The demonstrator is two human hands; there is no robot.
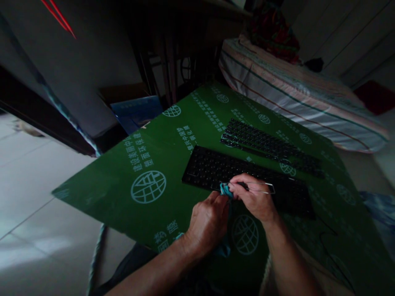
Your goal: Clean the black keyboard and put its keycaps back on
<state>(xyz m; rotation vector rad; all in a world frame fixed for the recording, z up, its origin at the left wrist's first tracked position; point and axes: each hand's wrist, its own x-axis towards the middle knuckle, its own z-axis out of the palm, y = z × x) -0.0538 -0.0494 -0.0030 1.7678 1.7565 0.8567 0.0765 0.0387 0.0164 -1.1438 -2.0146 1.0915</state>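
My left hand [207, 224] is closed around a blue cloth [226, 190], whose loose end hangs below the fist. In my right hand [254, 197] is a thin wire keycap puller [268, 188] with a dark middle; its wire loop sticks out to the right. The fingertips of both hands meet at the cloth, over the near edge of a black keyboard [212, 166]. Behind the keyboard, rows of loose black keycaps [256, 137] are laid out. Dim light hides whether the puller's left end touches the cloth.
Both lie on a green board [114, 197] printed with white globes and lettering. A cable [335, 259] runs off the keyboard's right side. A bed [296, 94] with a striped sheet stands behind at right. A blue box [135, 111] sits beyond the board's left edge, above the tiled floor.
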